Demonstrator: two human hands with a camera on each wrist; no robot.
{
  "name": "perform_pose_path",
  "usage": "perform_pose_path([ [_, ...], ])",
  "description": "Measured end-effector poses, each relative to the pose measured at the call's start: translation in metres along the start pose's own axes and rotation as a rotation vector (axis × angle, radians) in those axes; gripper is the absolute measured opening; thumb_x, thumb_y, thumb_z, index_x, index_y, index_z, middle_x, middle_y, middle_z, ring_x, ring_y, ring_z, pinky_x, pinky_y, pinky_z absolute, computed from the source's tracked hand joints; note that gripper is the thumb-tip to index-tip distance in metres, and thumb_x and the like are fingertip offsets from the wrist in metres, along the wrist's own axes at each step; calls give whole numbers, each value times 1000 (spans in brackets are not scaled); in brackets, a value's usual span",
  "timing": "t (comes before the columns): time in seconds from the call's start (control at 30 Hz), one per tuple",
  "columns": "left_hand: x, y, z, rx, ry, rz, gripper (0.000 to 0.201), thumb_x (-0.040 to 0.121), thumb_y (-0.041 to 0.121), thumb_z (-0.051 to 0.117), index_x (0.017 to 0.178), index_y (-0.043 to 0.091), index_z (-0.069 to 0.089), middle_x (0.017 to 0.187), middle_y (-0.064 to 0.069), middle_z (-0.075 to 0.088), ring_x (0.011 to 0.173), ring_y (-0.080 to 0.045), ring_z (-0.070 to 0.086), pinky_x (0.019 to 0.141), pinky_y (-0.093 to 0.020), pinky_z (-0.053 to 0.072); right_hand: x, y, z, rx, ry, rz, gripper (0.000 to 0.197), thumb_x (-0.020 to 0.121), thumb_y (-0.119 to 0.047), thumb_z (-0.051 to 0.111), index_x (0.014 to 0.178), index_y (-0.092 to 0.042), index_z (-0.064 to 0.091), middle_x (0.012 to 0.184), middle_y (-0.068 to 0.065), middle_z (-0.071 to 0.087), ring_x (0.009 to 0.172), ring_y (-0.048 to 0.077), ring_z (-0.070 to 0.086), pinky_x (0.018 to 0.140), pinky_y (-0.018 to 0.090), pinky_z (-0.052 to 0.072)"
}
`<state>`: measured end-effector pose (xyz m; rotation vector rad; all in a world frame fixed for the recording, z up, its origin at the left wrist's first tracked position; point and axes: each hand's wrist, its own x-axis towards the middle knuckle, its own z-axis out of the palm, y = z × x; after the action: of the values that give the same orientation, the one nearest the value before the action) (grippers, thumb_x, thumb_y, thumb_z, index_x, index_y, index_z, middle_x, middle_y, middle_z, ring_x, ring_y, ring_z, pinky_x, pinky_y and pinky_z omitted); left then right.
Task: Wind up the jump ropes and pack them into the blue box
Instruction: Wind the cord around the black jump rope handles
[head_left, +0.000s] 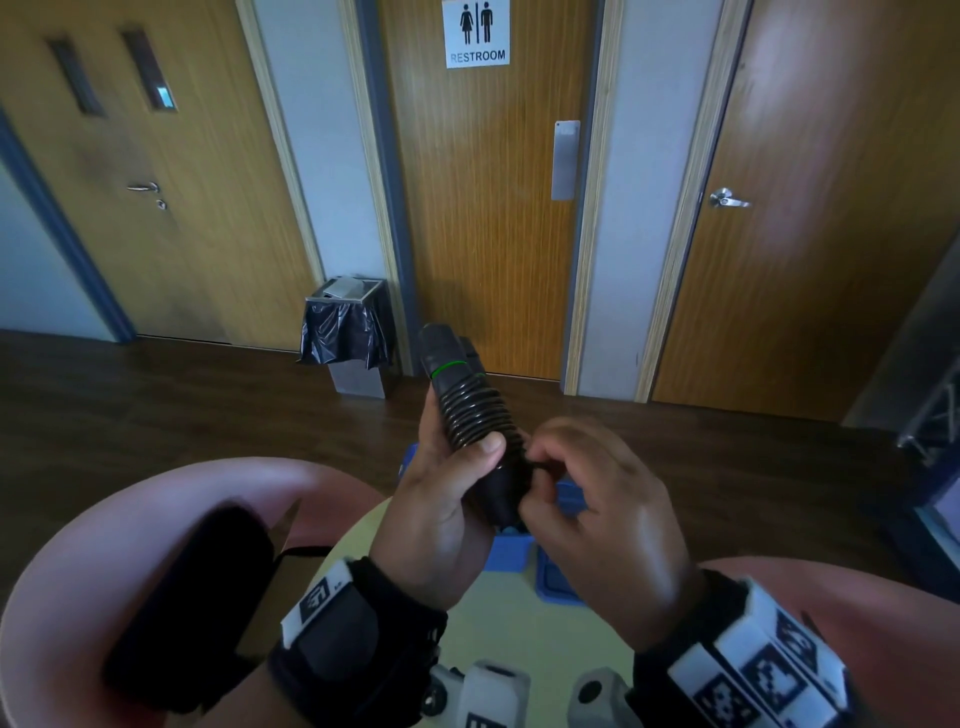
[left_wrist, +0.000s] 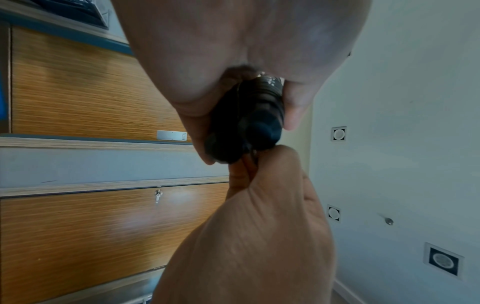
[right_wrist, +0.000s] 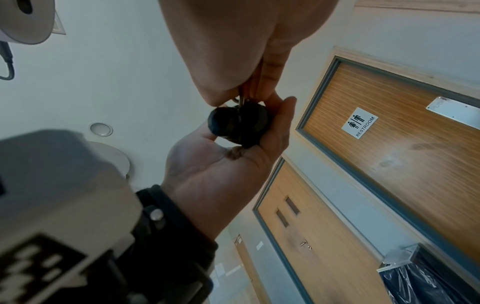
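Observation:
My left hand (head_left: 457, 478) grips a black jump rope bundle (head_left: 470, 410): two handles side by side, one with a green ring, and black cord coiled tightly round them. The thumb presses on the coils. My right hand (head_left: 550, 467) pinches the loose end of the cord at the bundle's lower part. The left wrist view shows the handle butts (left_wrist: 249, 127) end-on with the right hand's fingers (left_wrist: 241, 174) pinching the cord below. In the right wrist view the bundle (right_wrist: 239, 123) lies in the left palm. The blue box (head_left: 511, 553) sits below the hands, mostly hidden.
A pale yellow round table (head_left: 519, 629) carries the box, with pink chairs (head_left: 171, 493) on either side. Ahead stand wooden doors, the middle one with a restroom sign (head_left: 476, 34). A bin with a black bag (head_left: 347, 332) stands on the dark wood floor.

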<state>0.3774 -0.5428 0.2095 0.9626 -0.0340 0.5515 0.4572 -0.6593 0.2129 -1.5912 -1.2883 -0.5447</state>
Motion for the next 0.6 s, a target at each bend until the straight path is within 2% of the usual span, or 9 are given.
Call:
perform_pose_path([
  [0.1, -4, -2, 2, 24, 5, 10, 74, 79, 12, 63, 146, 16, 32, 96, -15, 47, 92, -33, 47, 72, -43, 49, -1, -1, -5, 8, -63, 8, 15, 83, -10, 53, 88, -4, 66, 92, 0, 64, 85, 10, 58, 79, 13, 43],
  [0.2, -7, -4, 1, 77, 27, 25, 76, 77, 13, 65, 146, 17, 32, 96, -14, 46, 94, -33, 44, 75, -45, 46, 1, -2, -12, 3, -198, 25, 14, 88, -12, 51, 89, -8, 65, 90, -4, 59, 81, 9, 54, 73, 15, 42],
  [0.3, -11, -1, 0, 165, 29, 50, 80, 77, 15, 66, 148, 26, 31, 99, -16, 47, 93, -34, 45, 79, -49, 42, 5, -4, -20, 27, -316, 50, 13, 92, -10, 54, 91, -10, 67, 87, -6, 57, 77, 8, 54, 66, 25, 45],
  [0.4, -13, 4, -2, 260, 5, 76, 85, 78, 15, 66, 150, 37, 27, 96, -18, 54, 91, -32, 53, 79, -48, 45, 11, -10, -26, 133, -350, 129, 14, 90, -7, 63, 85, -14, 73, 81, -9, 59, 76, 8, 59, 65, 20, 45],
  [0.5, -14, 7, -4, 319, -15, 88, 89, 78, 16, 65, 152, 37, 21, 97, -12, 61, 93, -26, 58, 81, -40, 49, 19, -13, -30, 272, -354, 401, 16, 84, -7, 76, 75, -21, 75, 74, -8, 65, 73, 4, 63, 65, 13, 46],
  [0.53, -15, 7, -4, 338, -21, 85, 89, 78, 16, 64, 152, 37, 20, 97, -10, 62, 93, -25, 59, 81, -38, 51, 21, -13, -32, 341, -354, 512, 15, 82, -11, 79, 72, -22, 73, 74, -5, 68, 68, 3, 63, 63, 14, 47],
  [0.6, -16, 8, -4, 383, -21, 69, 92, 78, 19, 66, 153, 37, 17, 99, -11, 63, 96, -27, 60, 82, -38, 53, 23, -13, -31, 446, -347, 667, 14, 77, -14, 83, 72, -17, 69, 73, 4, 71, 64, 9, 62, 61, 24, 51],
])
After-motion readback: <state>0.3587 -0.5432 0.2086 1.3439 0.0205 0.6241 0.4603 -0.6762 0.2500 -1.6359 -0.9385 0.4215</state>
